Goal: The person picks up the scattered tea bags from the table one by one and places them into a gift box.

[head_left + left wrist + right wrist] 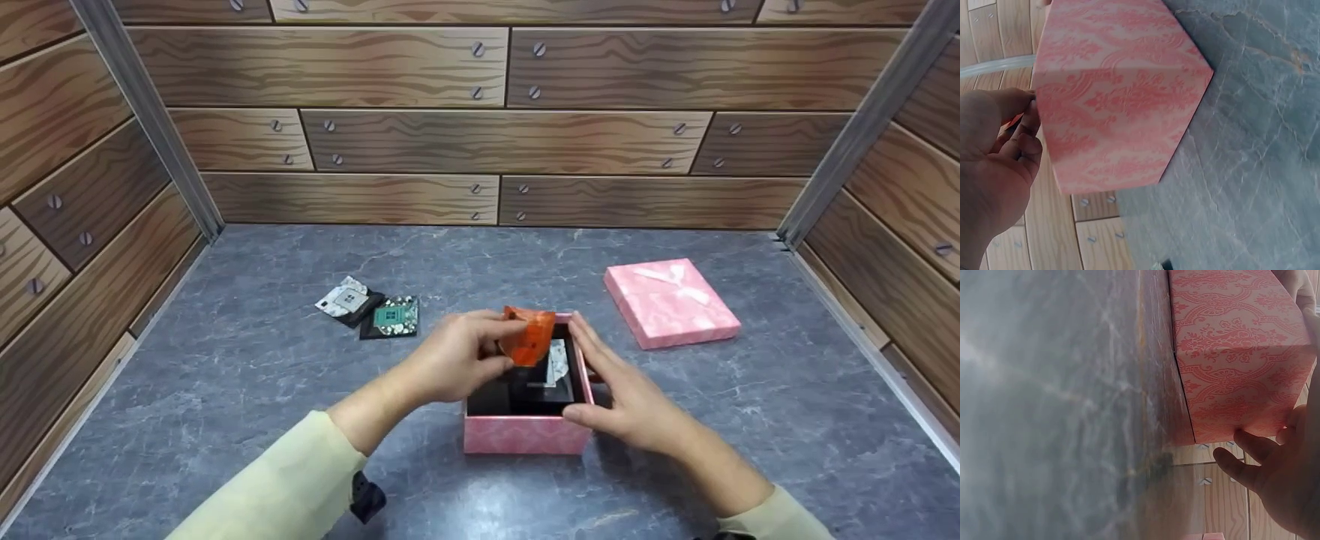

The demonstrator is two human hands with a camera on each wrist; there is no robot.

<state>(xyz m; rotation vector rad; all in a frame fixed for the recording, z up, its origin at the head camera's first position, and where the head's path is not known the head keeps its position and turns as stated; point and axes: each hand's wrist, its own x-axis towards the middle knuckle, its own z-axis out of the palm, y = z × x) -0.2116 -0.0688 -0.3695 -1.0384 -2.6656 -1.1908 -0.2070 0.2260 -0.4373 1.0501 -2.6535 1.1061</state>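
Between the thumb and fingers of my left hand (461, 356) is a small orange packet (534, 339), held over the open pink box (525, 436). The left wrist view shows these fingers close to the box's rim, with a sliver of orange between them. My right hand (630, 401) rests along the right side of the box, thumb at the near rim and outstretched fingers on the outer wall. Inside the dark-lined box lie black pieces and one with a white patterned face (557, 363). The packet and left hand hide part of the interior.
The pink lid (675, 304), with a pale bow, lies to the right behind the box. Left of the box are a black square with a green and floral face (391, 316) and a white-faced one (348, 298) beside it. Wood-patterned walls (405, 142) enclose the grey marbled table (262, 390).
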